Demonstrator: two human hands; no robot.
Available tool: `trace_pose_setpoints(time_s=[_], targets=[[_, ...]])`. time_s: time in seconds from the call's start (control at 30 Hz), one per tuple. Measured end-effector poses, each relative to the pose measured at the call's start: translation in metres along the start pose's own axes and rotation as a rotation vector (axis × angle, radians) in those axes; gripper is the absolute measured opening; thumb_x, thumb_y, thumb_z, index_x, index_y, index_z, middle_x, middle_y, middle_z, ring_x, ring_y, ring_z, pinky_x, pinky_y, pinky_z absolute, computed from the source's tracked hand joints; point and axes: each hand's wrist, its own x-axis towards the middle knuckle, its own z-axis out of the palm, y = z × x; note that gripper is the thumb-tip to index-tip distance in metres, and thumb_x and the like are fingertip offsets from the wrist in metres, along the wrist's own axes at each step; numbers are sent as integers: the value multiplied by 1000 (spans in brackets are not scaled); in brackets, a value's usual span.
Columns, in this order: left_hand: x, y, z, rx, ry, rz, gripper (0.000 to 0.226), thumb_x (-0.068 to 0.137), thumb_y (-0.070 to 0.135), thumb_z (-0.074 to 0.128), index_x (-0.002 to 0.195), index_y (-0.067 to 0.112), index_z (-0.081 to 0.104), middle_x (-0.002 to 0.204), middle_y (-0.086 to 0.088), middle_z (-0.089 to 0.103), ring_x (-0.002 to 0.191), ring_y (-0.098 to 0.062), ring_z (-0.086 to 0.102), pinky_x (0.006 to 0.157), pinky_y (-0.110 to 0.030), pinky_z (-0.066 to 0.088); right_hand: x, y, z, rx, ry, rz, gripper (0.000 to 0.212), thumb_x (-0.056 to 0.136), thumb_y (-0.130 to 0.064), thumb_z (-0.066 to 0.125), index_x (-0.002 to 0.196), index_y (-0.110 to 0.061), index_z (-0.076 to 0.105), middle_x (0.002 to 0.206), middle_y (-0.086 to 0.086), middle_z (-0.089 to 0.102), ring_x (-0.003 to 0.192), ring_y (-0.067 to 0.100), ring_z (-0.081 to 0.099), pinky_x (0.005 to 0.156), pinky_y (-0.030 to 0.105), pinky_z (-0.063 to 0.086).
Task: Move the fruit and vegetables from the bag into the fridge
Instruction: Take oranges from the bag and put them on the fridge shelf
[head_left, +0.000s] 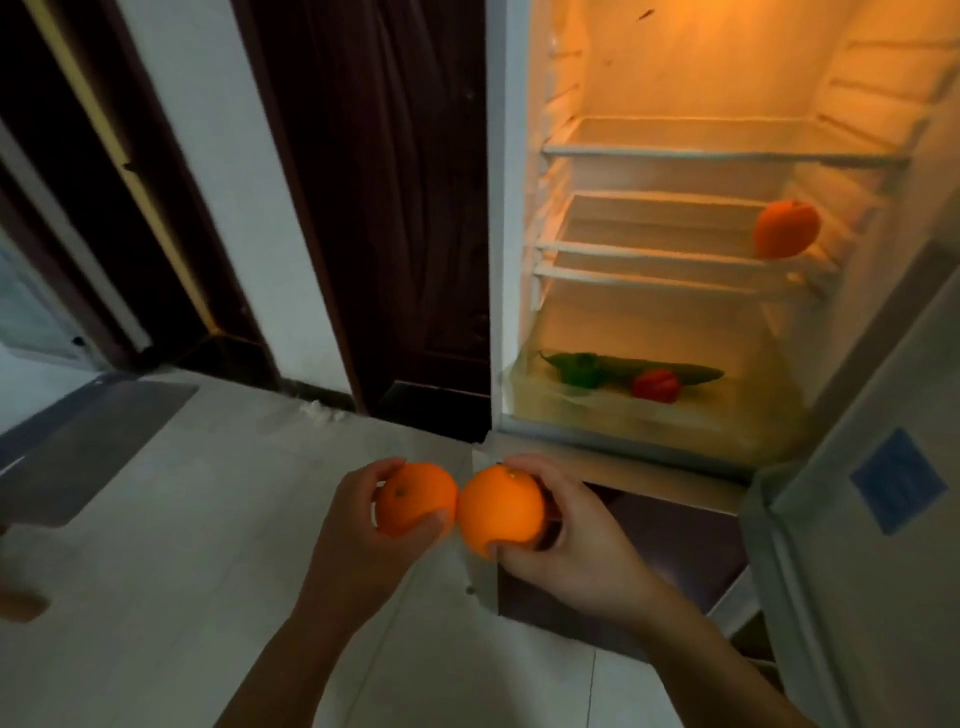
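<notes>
Head view: two oranges sit in the person's hands, low in front of the open fridge and above the pale tiled floor, neither yet inside. Left hand grasps the left orange, with fingers curled over its top and thumb pressed against its near lower side. Right hand grasps the right orange in the same manner, fingers over the top, thumb underneath. The two fruits touch side by side; the stem end of the right orange points up and away. Both forearms enter from the bottom edge. Inside the lit compartment a third fruit, the shelf orange, rests on the middle shelf toward its right end, near the side wall. The upper shelf carries nothing visible. At the bottom of the compartment lie a green pepper at left, a cucumber stretched behind toward the right, and a small red vegetable just in front of the cucumber; its kind cannot be told. The fridge door stands swung out at right and bears a blue label. Below the lit compartment a dark lower front shows behind the right hand. Left of the fridge, a dark wooden door and a white wall strip.
</notes>
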Motion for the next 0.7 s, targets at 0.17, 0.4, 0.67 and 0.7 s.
trace_pose_setpoints(time_s=[0.17,0.4,0.67,0.7], targets=[[72,17,50,-47,-71,4,67,59,46,79,116,36,47,110,21,43,99,-1,46,80,-30,42,48,31,-44,-17,109,43,69,66,-32,79,123,-42,41,124,-35,28,112,-20,33,79,3,39],[160,37,112,-84,-269,108,66,47,63,64,108,45,47,113,24,46,102,12,46,83,-21,42,87,72,-79,147,430,205,77,51,-37,83,118,-41,45,120,-22,46,104,-13,48,75,13,49],[263,79,177,-32,-534,304,72,50,55,75,114,46,44,122,12,48,108,-10,53,91,-37,50,138,93,-138,106,708,193,68,49,-44,79,111,-30,56,114,-13,60,104,-1,58,79,24,54],[275,87,183,-20,-560,338,70,52,53,77,113,47,43,122,12,47,108,-11,52,91,-36,49,144,94,-146,104,732,196,67,49,-46,79,110,-31,57,113,-12,61,103,1,59,79,24,54]])
